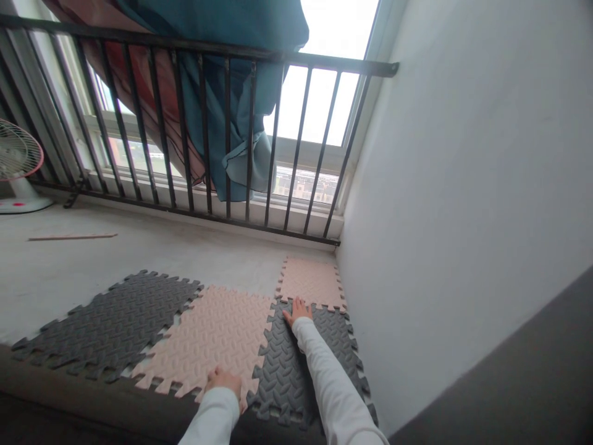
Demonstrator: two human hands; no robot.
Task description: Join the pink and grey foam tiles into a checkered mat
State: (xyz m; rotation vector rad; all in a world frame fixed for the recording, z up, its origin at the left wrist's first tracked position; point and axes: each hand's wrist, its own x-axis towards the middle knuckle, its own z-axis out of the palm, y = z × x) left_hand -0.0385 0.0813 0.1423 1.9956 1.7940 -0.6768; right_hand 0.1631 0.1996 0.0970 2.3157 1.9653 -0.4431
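Observation:
My left hand [224, 379] rests on the front part of a pink foam floor tile [222, 327], near its toothed front edge. Its fingers look bent against the surface, and it does not visibly lift the tile. Farther forward, my right hand [299, 309] lies with fingers spread on a dark grey foam tile [287, 371], by its seam with a smaller-looking pink tile [309, 279] at the back. The fingertips reach that seam. Another dark grey tile [115, 321] lies left of the large pink one, with gaps showing along their toothed border.
A white wall [454, 173] rises right beside the tiles. Black railing [222, 219] runs along the window, with teal and red curtains [241, 111] hanging behind it. At left stand a pink-and-white fan [21, 188] and, on the pale floor, a thin stick [73, 237]. The floor drops at the front edge.

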